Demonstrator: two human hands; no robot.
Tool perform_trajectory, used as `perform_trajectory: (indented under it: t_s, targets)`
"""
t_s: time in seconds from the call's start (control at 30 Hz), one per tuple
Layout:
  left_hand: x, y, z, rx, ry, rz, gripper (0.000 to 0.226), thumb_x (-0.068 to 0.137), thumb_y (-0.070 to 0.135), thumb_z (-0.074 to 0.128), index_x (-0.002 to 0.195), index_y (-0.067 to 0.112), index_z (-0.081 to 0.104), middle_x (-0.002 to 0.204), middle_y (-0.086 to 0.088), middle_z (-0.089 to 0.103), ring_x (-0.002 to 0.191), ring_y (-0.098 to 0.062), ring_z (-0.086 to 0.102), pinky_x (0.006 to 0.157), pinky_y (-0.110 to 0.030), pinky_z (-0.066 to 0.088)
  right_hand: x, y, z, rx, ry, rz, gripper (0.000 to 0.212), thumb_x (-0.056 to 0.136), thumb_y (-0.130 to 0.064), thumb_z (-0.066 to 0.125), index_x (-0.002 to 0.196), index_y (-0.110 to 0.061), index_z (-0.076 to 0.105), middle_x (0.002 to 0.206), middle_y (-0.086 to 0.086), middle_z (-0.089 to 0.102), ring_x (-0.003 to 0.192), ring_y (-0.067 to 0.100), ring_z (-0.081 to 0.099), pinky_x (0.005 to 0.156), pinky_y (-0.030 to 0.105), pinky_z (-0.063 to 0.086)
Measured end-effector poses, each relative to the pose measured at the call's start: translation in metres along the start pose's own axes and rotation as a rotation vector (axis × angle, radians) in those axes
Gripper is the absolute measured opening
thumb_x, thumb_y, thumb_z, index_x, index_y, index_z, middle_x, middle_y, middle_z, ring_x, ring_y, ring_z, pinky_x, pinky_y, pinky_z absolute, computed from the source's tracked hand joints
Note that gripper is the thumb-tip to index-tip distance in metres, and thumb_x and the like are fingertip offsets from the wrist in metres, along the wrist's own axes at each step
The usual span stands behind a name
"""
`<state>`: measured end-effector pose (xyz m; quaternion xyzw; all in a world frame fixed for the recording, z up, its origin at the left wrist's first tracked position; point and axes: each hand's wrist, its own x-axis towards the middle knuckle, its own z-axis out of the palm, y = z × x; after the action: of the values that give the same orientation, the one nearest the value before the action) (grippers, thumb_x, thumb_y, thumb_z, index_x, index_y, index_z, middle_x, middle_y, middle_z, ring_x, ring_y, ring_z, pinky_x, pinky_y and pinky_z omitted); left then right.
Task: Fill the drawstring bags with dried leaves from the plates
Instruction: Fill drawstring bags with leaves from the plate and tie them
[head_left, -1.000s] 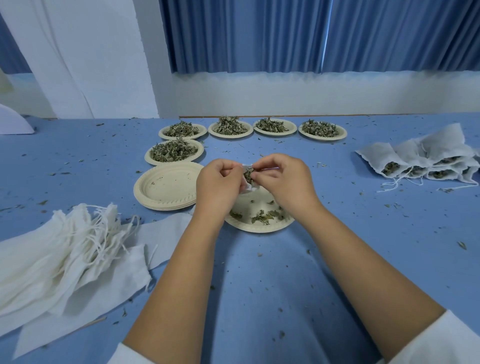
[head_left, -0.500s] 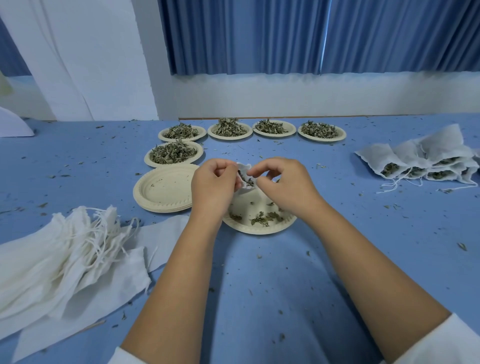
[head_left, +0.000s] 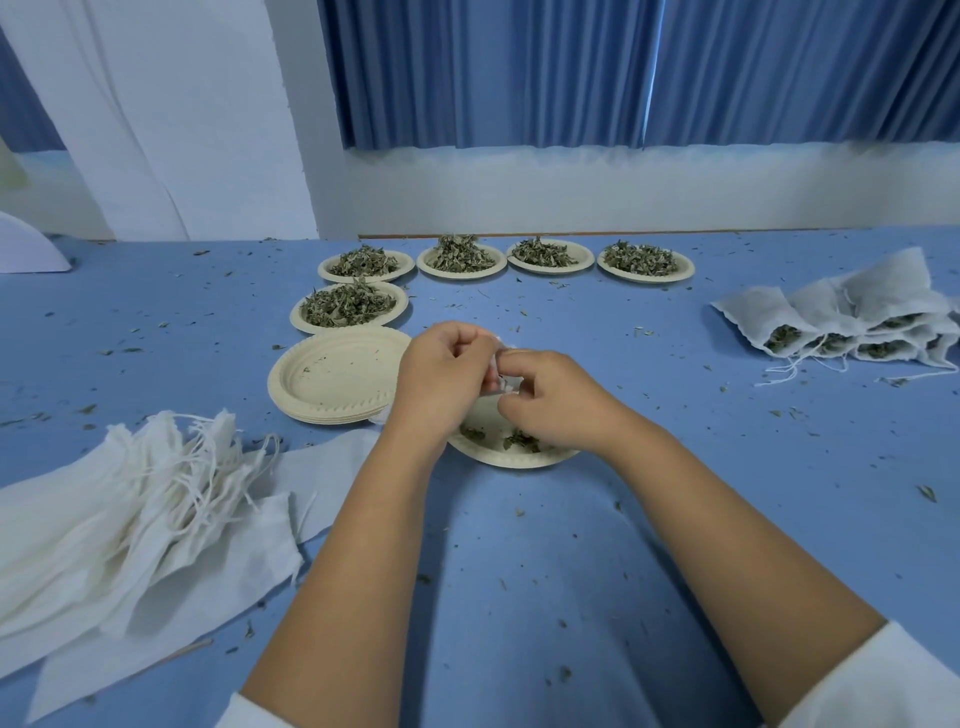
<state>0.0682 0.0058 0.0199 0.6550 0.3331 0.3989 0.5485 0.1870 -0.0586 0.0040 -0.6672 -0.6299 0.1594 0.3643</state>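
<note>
While my left hand (head_left: 441, 374) grips the drawstring bag (head_left: 503, 370) above the near plate (head_left: 519, 461), my right hand (head_left: 550, 408) pinches its rim, best held wide so dried leaves (head_left: 521, 441) fall inside.

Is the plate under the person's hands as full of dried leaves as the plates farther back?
No, the near plate holds only a few leaf scraps, while the five plates behind are heaped.
</note>
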Motion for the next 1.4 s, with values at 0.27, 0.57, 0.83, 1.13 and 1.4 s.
perform_trajectory:
  t_s: [0.27, 0.57, 0.83, 1.13, 1.4]
  targets:
    - [0.005, -0.006, 0.001, 0.026, 0.181, 0.012, 0.014, 0.094, 0.01, 0.054, 0.085, 0.011, 0.065, 0.051, 0.008, 0.061, 0.051, -0.005, 0.057, 0.079, -0.04, 0.058, 0.003, 0.001, -0.029, 0.14, 0.32, 0.155, 0.042, 0.086, 0.0, 0.044, 0.078, -0.031, 0.07, 0.076, -0.013, 0.072, 0.053, 0.004, 0.061, 0.053, 0.019, 0.049]
    - [0.006, -0.006, -0.003, -0.019, 0.233, 0.006, 0.017, 0.093, 0.008, 0.054, 0.081, 0.014, 0.064, 0.054, 0.007, 0.061, 0.051, -0.007, 0.057, 0.067, -0.029, 0.055, -0.001, 0.011, -0.02, -0.452, -0.199, 0.301, 0.03, 0.09, -0.016, 0.051, 0.113, -0.003, 0.066, 0.12, 0.014, 0.065, 0.109, 0.027, 0.059, 0.092, 0.037, 0.05]
    - [0.007, -0.006, -0.006, -0.042, 0.233, 0.014, 0.018, 0.092, 0.006, 0.053, 0.079, 0.014, 0.062, 0.049, 0.009, 0.058, 0.05, -0.007, 0.055, 0.064, -0.028, 0.053, -0.001, 0.003, -0.007, -0.21, -0.267, 0.201, 0.042, 0.08, -0.02, 0.076, 0.121, -0.019, 0.065, 0.108, -0.013, 0.065, 0.101, 0.006, 0.063, 0.087, 0.021, 0.05]
    - [0.007, -0.004, -0.009, -0.074, 0.263, 0.01, 0.013, 0.091, 0.006, 0.053, 0.085, 0.01, 0.064, 0.058, 0.001, 0.062, 0.05, -0.006, 0.056, 0.063, -0.026, 0.052, -0.002, 0.013, -0.022, -0.296, -0.25, 0.235, 0.049, 0.078, -0.008, 0.073, 0.123, -0.027, 0.062, 0.107, -0.011, 0.057, 0.091, 0.007, 0.056, 0.07, 0.017, 0.046]
    - [0.008, -0.003, -0.01, -0.067, 0.265, 0.01, 0.014, 0.091, 0.006, 0.053, 0.084, 0.012, 0.063, 0.052, 0.007, 0.059, 0.048, -0.004, 0.055, 0.059, -0.023, 0.051, 0.003, 0.009, 0.001, -0.225, -0.283, 0.151, 0.052, 0.08, -0.017, 0.074, 0.13, -0.025, 0.059, 0.097, -0.022, 0.06, 0.078, -0.002, 0.053, 0.071, 0.009, 0.043]
